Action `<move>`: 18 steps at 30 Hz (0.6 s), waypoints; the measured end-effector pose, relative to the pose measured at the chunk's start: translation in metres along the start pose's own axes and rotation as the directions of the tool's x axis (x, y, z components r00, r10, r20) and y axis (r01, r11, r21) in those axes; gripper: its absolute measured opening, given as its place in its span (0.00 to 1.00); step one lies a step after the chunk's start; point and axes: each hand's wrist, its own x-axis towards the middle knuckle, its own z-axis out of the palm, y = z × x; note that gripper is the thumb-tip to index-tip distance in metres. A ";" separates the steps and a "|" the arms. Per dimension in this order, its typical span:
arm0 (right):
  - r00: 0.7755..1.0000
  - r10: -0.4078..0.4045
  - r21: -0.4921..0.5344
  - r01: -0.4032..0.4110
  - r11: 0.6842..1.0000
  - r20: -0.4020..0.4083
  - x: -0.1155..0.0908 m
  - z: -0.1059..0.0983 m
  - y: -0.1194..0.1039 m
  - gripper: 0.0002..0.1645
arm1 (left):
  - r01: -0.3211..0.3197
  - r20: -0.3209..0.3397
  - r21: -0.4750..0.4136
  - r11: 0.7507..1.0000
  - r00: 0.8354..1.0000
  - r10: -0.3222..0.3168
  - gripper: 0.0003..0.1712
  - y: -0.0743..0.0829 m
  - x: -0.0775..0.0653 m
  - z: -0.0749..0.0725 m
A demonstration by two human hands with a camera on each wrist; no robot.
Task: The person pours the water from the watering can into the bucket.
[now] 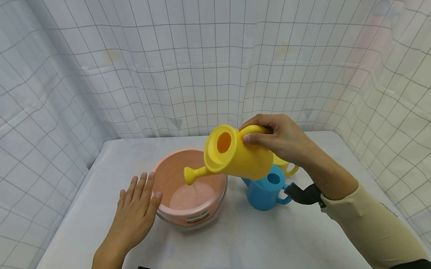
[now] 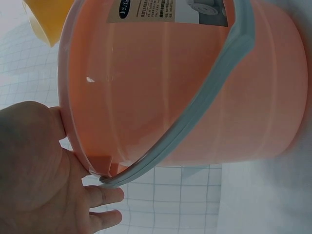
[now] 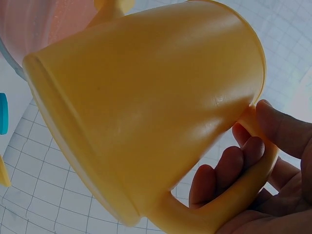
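Note:
My right hand (image 1: 282, 137) grips the handle of a yellow watering can (image 1: 243, 159), its fingers curled round the handle in the right wrist view. The can is tipped to the left, its spout over a pink bucket (image 1: 190, 212). My left hand (image 1: 135, 210) lies with straight fingers against the bucket's left rim. In the left wrist view the bucket's grey carrying handle (image 2: 195, 107) hangs along its side, near the fingertips. Small drops or wet specks show on the bucket's inside. Most of the bucket's far wall is hidden behind the can.
Right of the bucket stands a blue watering can (image 1: 263, 196), with a second yellow watering can (image 1: 281, 163) behind it, partly hidden by the held can. A white cloth (image 1: 238, 246) covers the table. White checked curtains (image 1: 212, 62) enclose the back and both sides.

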 end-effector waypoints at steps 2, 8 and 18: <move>1.000 -0.001 -0.002 0.001 1.000 0.000 0.000 0.000 0.000 0.13 | 0.000 0.000 0.001 1.000 1.000 0.000 0.37 0.000 0.000 0.000; 1.000 -0.017 -0.005 0.017 1.000 0.002 0.001 0.000 -0.001 0.13 | 0.001 -0.003 0.002 1.000 1.000 -0.001 0.37 0.000 0.000 0.001; 1.000 -0.023 -0.011 0.023 1.000 0.003 0.001 0.000 -0.002 0.12 | -0.001 0.002 -0.006 1.000 1.000 0.001 0.36 0.000 0.000 0.000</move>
